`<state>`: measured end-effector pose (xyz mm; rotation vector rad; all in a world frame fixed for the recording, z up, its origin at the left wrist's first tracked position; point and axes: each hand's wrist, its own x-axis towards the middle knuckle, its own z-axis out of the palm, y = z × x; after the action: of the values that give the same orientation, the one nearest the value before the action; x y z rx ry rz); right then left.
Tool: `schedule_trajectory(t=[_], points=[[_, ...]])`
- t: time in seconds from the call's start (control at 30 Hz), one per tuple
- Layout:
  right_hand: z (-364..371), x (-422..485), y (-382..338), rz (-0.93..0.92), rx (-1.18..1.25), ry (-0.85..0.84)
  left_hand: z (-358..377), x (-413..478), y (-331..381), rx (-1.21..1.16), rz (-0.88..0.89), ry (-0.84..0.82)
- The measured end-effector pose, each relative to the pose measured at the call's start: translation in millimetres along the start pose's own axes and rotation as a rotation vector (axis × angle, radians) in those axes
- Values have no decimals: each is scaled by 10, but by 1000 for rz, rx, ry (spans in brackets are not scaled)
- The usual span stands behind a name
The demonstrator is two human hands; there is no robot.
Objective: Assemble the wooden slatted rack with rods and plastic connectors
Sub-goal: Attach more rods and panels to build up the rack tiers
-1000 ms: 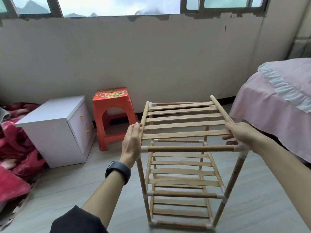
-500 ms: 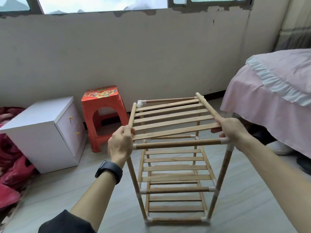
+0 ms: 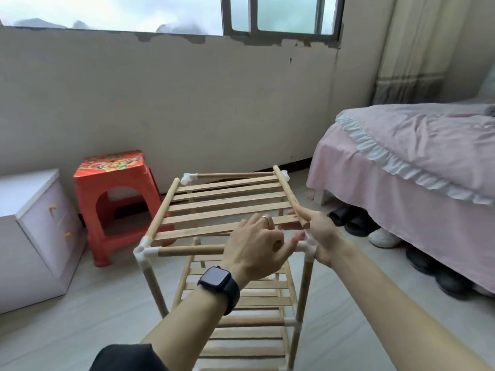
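While the wooden rack (image 3: 227, 210) stands upright on the floor (image 3: 80, 330) in the lower centre of the frame, both hands meet at the near right corner of its top level. The right hand (image 3: 321, 236) holds the near end of the side rod (image 3: 285, 194) between thumb and fingers, and that end sits a little above the white connector (image 3: 308, 249) on the corner post. The left hand (image 3: 254, 247), with a dark watch (image 3: 217, 279) on its wrist, lies over the front rod (image 3: 187, 250) and the nearest slat. Its fingers are bent and one reaches toward the connector, but I cannot tell whether it grips anything. The top slats run across the frame between the two side rods. At the left edge stands a white cabinet (image 3: 32, 223), with a red stool (image 3: 112, 183) just beside it. A pink bed (image 3: 415, 156) fills the right side, and there are shoes (image 3: 356, 223) beneath it.
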<state>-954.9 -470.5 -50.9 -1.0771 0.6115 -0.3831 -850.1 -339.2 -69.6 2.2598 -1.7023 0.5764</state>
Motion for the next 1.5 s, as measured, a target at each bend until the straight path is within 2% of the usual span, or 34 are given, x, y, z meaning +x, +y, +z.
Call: schedule_trajectory(t=[0.13,0.2,0.37,0.47,0.63,0.8,0.9,1.0,1.13,1.33,1.5], points=[[93,-192,177,59,202,-98,37,-220,-303,135,103,187],[197,-242,254,46,181,-106,16,-301,-527,143,97,209],[469,-351,345,6,54,-164,-109,-515,-810,17,-27,139],[475,-330,375,1,-1,-165,-244,-590,-787,-36,-107,-3],[395,-335,450,5,-44,-197,-344,-606,-422,-447,-198,-92],[371,-318,502,36,19,-150,-269,-497,-100,-242,-175,-100],[351,-286,494,46,68,-95,-267,-526,-217,-288,-180,-80],[373,-255,475,49,109,-112,-323,-594,-422,-358,-174,-119],[530,-202,423,67,62,-112,-427,-713,-696,-458,-142,-165],[784,-207,592,59,168,-143,-602,-951,-1071,-433,-297,-202],[984,-237,709,141,309,-236,-636,-1137,-1218,-407,-405,-259]])
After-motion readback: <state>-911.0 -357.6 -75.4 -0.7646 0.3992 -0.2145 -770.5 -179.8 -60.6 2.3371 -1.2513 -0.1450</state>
